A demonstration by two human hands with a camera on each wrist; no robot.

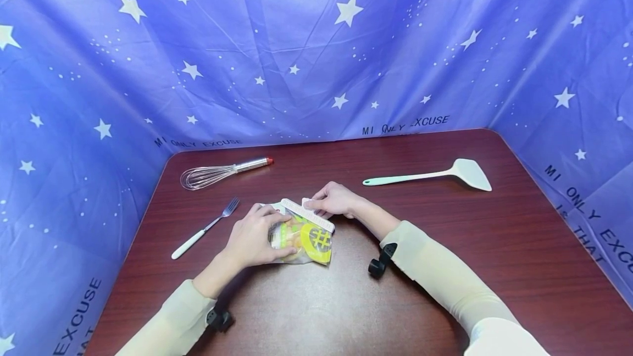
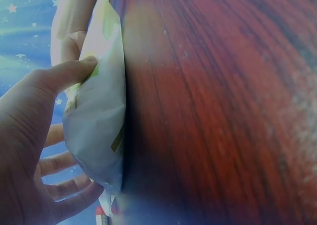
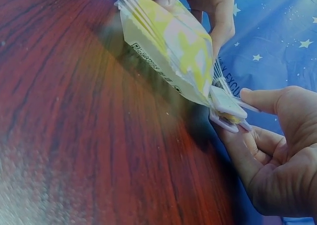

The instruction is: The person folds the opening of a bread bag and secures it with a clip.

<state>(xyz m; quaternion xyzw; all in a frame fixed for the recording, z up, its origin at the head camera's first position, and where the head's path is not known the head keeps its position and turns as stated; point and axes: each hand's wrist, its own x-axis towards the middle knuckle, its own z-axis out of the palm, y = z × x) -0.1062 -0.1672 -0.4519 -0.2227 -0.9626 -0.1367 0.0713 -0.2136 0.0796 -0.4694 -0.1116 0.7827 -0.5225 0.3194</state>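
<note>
A snack bag (image 1: pixel 316 242) with a yellow and green print and a clear window stands between the hands, low over the table. My left hand (image 1: pixel 252 234) grips its left side, thumb on the near face and fingers on the far one. Across the bag's upper right end lies a long white bag clip (image 1: pixel 307 215). Its handle is pinched by my right hand (image 1: pixel 338 200), thumb against fingers. From the right wrist, the clip (image 3: pixel 229 105) sits at the bag's end with its jaws around the film. The left wrist view shows the bag's pale side (image 2: pixel 96 113) close to the tabletop.
A whisk (image 1: pixel 222 172) with a red-tipped handle lies at the back left. Nearer, a white-handled fork (image 1: pixel 203 231) lies left of the left hand. A pale green spatula (image 1: pixel 430 174) lies at the back right. Starry blue curtains (image 1: pixel 277 43) surround the dark wooden table (image 1: pixel 420 312).
</note>
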